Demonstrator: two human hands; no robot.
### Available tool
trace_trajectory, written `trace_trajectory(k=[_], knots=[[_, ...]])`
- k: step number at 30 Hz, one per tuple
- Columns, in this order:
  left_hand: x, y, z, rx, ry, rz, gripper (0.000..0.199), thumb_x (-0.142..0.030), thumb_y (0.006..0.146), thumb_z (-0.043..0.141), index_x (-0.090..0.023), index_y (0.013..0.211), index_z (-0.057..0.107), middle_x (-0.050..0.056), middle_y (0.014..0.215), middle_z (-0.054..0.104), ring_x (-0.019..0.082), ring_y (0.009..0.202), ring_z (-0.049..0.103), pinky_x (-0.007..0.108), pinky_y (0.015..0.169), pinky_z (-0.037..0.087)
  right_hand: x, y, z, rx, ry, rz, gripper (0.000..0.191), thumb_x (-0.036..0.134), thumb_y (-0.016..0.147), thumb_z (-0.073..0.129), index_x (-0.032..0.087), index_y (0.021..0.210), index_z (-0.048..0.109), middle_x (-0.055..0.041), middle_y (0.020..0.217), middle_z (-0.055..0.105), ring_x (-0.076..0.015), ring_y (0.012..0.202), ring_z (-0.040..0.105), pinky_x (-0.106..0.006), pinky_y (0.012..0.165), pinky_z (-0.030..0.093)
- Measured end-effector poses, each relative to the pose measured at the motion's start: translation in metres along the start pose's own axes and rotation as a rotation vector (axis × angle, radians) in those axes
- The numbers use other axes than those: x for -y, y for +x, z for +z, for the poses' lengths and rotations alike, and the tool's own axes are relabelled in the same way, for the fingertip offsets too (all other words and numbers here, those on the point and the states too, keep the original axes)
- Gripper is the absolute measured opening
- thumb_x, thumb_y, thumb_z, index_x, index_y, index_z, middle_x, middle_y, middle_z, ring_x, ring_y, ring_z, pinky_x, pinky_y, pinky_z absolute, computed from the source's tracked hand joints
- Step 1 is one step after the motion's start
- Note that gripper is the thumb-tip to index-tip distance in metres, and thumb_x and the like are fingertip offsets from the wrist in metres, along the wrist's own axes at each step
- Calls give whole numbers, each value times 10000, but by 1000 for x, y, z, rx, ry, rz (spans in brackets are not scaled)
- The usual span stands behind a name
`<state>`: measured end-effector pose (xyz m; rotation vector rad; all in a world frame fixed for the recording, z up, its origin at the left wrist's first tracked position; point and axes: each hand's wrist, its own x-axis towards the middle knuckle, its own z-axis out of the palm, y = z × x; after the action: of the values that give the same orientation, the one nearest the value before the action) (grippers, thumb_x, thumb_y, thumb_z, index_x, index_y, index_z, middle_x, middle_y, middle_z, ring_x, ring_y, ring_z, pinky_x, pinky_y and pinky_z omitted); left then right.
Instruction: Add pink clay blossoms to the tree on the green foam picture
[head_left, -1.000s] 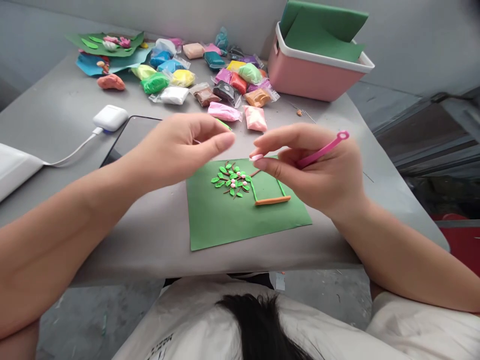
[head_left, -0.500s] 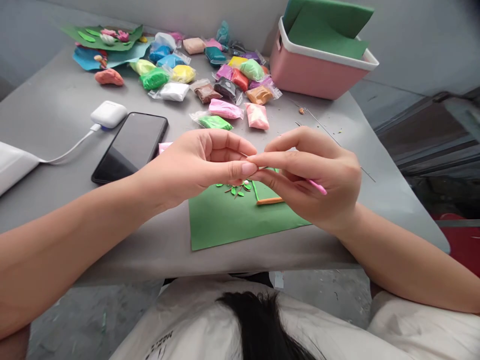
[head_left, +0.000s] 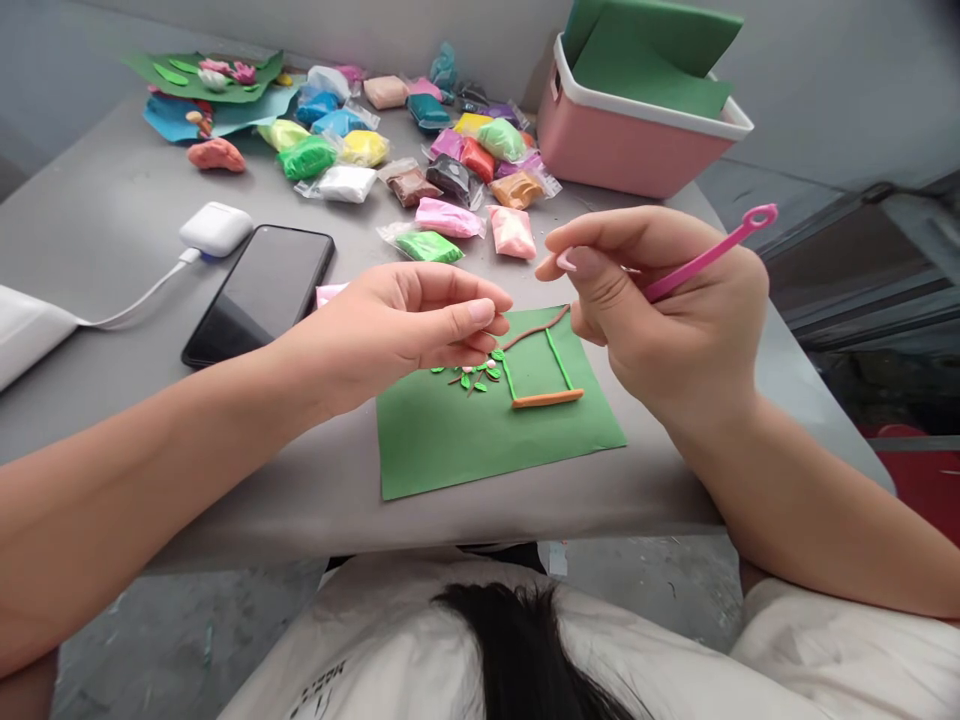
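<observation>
My left hand (head_left: 431, 318) hovers over the back left of the green sheet (head_left: 502, 455), thumb against its fingers; anything pinched there is too small to make out. Held higher and apart from it, my right hand (head_left: 667, 310) is closed on a slim pink clay tool (head_left: 709, 262), whose ring end points up to the right. On the sheet lie a brown clay branch (head_left: 536, 328), green strands (head_left: 559, 360) and an orange bar (head_left: 547, 399), shaped like a swing. Small green leaves (head_left: 480, 385) with pale pink bits sit below my left fingers.
Several bags of coloured clay (head_left: 450, 175) spread across the back of the grey table. A pink basket (head_left: 630, 150) with green sheets stands back right. To the left are a phone (head_left: 259, 295), a white case on a cable (head_left: 215, 230) and finished clay pictures (head_left: 225, 85).
My hands have come apart: the right has moved up and right with the pink tool, now tilted ring end up. My left hand stays nearly in place. More of the clay swing shows.
</observation>
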<state>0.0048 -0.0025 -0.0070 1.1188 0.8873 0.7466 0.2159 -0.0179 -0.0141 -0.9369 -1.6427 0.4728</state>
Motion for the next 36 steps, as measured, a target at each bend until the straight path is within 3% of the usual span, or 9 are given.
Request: trace_trajectory(k=[4, 8, 12, 18, 20, 23, 28, 33, 36], knots=[[0, 1, 0, -30, -24, -1, 127, -222, 817, 892, -172, 901, 812, 54, 905, 781, 184, 878, 775, 376, 926, 678, 0, -2, 0, 58, 86, 142, 89, 354, 953, 769, 285, 984, 816, -2, 875, 818, -125, 619, 667, -268, 450, 461], [-4, 3, -3, -105, -54, 65, 106, -90, 840, 830, -192, 872, 823, 23, 956, 785, 146, 897, 770, 278, 917, 657, -8, -1, -4, 138, 112, 216, 196, 470, 954, 757, 302, 1051, 788, -1, 944, 815, -89, 522, 559, -252, 410, 406], [-11, 8, -4, -203, -135, 106, 191, -34, 943, 700, -168, 845, 796, -12, 870, 730, 51, 764, 718, 150, 774, 605, -7, 6, -10, 243, 243, 374, 171, 412, 958, 743, 266, 1042, 771, -7, 976, 823, -35, 413, 346, -249, 381, 334], [-15, 13, -3, -246, -212, 51, 328, -240, 1090, 591, -141, 790, 678, -74, 567, 439, 0, 425, 471, 100, 484, 466, 6, 14, -12, 232, 451, 624, 84, 318, 892, 749, 235, 892, 735, -7, 951, 827, -29, 401, 237, -275, 371, 255], [-14, 12, -5, -197, -220, 57, 328, -254, 1073, 632, -140, 768, 674, -75, 557, 450, 3, 432, 494, 102, 513, 505, 7, 15, -11, 203, 472, 648, 64, 299, 873, 746, 238, 881, 725, 8, 905, 813, -30, 402, 215, -276, 372, 239], [-11, 12, -5, -146, -218, 81, 294, -159, 1068, 601, -124, 801, 719, -32, 665, 600, 18, 531, 603, 140, 652, 612, 6, 15, -9, 187, 480, 669, 18, 231, 855, 710, 245, 867, 710, 37, 837, 772, -28, 398, 208, -264, 382, 227], [-10, 13, -4, -203, -259, 22, 246, -77, 1046, 567, -119, 861, 722, -24, 693, 606, 29, 555, 606, 151, 672, 627, 4, 16, -9, 212, 472, 688, 95, 170, 824, 630, 219, 750, 664, 26, 783, 724, -25, 401, 211, -269, 396, 235], [-10, 13, -6, -227, -294, 12, 166, -103, 1028, 590, -116, 934, 726, -3, 736, 651, 55, 615, 651, 182, 703, 644, 4, 19, -11, 250, 484, 781, 167, 363, 885, 709, 210, 818, 704, -2, 871, 746, -29, 406, 193, -302, 379, 232], [-10, 13, -6, -249, -276, 45, 117, -72, 990, 646, -114, 927, 736, -7, 750, 668, 46, 644, 663, 151, 713, 634, 5, 19, -10, 246, 453, 777, 311, 436, 769, 925, 226, 809, 700, 46, 755, 663, -20, 424, 223, -278, 386, 230]])
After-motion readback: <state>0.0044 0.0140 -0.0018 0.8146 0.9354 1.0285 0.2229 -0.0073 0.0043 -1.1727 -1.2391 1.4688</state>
